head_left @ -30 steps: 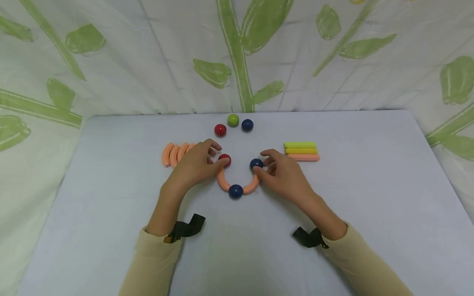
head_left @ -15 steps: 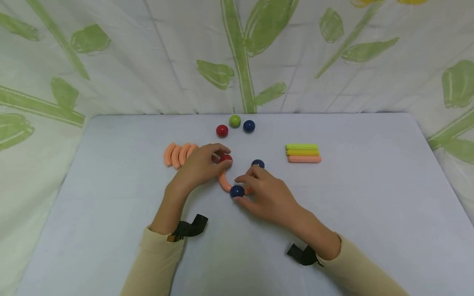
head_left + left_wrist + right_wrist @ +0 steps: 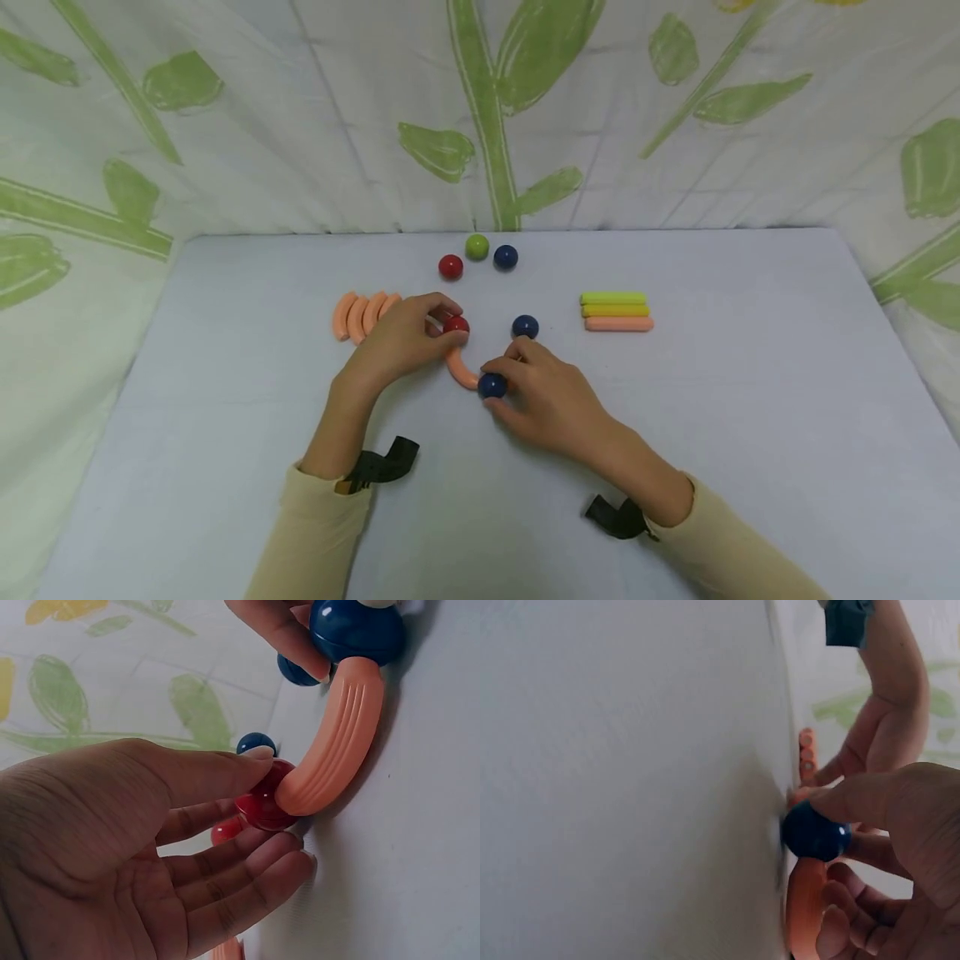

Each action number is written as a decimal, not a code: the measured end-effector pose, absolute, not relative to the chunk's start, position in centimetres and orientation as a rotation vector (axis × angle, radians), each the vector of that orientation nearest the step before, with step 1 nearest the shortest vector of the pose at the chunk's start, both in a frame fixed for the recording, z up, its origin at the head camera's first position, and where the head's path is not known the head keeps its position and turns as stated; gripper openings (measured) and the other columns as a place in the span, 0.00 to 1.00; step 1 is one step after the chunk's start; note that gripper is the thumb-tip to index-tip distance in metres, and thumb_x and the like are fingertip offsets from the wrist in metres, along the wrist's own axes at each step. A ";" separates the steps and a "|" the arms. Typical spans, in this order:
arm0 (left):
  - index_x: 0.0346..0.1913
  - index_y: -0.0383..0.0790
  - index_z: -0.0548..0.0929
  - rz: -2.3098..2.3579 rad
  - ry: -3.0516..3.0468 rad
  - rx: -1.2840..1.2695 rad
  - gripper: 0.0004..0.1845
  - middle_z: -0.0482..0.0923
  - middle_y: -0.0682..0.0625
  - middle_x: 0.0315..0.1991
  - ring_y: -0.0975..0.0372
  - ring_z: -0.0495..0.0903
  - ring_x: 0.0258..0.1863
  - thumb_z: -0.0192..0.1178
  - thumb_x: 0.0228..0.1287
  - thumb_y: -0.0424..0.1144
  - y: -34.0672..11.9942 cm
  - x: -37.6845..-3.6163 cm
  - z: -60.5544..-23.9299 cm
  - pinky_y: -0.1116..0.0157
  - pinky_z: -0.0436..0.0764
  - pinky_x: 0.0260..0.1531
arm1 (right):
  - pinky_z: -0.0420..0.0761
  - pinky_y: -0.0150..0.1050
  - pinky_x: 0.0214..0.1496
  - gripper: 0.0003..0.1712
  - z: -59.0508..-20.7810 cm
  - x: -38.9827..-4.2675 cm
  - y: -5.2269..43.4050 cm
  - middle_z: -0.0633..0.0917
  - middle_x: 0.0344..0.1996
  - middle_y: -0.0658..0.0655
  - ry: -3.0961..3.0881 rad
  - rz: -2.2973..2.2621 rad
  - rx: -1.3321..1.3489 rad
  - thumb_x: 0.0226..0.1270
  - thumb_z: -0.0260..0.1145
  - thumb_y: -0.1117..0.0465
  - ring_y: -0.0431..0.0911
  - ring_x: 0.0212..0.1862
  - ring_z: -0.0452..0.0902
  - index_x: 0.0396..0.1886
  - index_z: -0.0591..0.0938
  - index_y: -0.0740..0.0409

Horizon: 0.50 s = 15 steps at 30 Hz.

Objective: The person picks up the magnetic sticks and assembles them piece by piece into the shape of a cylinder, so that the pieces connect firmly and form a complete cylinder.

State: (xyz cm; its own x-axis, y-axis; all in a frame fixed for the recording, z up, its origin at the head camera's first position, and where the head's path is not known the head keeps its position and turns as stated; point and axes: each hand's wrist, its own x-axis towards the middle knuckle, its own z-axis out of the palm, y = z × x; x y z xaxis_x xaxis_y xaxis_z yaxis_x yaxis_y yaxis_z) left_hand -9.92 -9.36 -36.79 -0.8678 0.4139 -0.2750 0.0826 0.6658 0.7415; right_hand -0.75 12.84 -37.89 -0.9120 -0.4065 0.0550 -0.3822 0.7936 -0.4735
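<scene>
My left hand [image 3: 408,337] pinches a red ball [image 3: 262,806] between thumb and fingers. From that ball a curved, ribbed orange stick [image 3: 341,742] runs to a blue ball [image 3: 492,386] at the front. My right hand [image 3: 547,400] pinches this blue ball, its thumb on the near side and a finger on the far side. A second orange stick [image 3: 805,907] meets the blue ball in the right wrist view; the right hand mostly covers it in the head view. Just past the right fingers, another blue ball [image 3: 525,327] lies on the table.
Several curved orange sticks [image 3: 352,317] lie left, partly behind the left hand. Farther back sit a red ball [image 3: 451,267], a green ball [image 3: 477,247] and a blue ball [image 3: 506,257]. Straight green [image 3: 613,297], yellow [image 3: 615,310] and orange sticks [image 3: 619,323] lie at right.
My right hand has left the far blue ball, come down to the front one and taken hold of it; that ball has shifted slightly right. The left hand's fingers have closed around the red ball.
</scene>
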 end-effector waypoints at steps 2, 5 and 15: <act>0.59 0.44 0.84 1.071 2.457 0.389 0.18 0.87 0.46 0.52 0.52 0.85 0.50 0.69 0.71 0.45 -9.4 -9.8 -36.8 0.54 0.84 0.54 | 0.80 0.32 0.36 0.18 -37.9 -0.9 13.2 0.81 0.44 0.51 2.925 -0.748 -0.609 0.65 0.79 0.55 0.41 0.41 0.77 0.54 0.89 0.49; 0.57 0.43 0.84 1.066 2.456 0.389 0.17 0.88 0.45 0.52 0.51 0.84 0.49 0.69 0.71 0.45 -9.6 -9.7 -36.7 0.53 0.84 0.54 | 0.79 0.33 0.36 0.17 -37.8 -1.0 13.6 0.80 0.45 0.52 2.932 -0.753 -0.574 0.66 0.77 0.58 0.42 0.41 0.77 0.54 0.89 0.49; 0.54 0.48 0.86 1.006 2.446 0.380 0.16 0.88 0.48 0.51 0.53 0.85 0.51 0.66 0.73 0.52 -10.2 -9.9 -36.3 0.54 0.83 0.55 | 0.79 0.36 0.34 0.18 -38.1 -1.4 13.7 0.80 0.46 0.54 2.970 -0.817 -0.449 0.65 0.79 0.50 0.44 0.40 0.77 0.52 0.89 0.49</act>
State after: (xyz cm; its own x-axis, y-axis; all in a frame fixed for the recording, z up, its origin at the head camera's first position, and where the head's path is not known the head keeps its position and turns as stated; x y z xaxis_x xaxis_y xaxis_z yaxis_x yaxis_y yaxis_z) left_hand -9.89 -10.17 -36.32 -0.8535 0.4164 -0.3132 0.0757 0.6938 0.7162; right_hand -1.44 13.65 -38.06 -0.9580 -0.2828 0.0481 -0.2676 0.8207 -0.5048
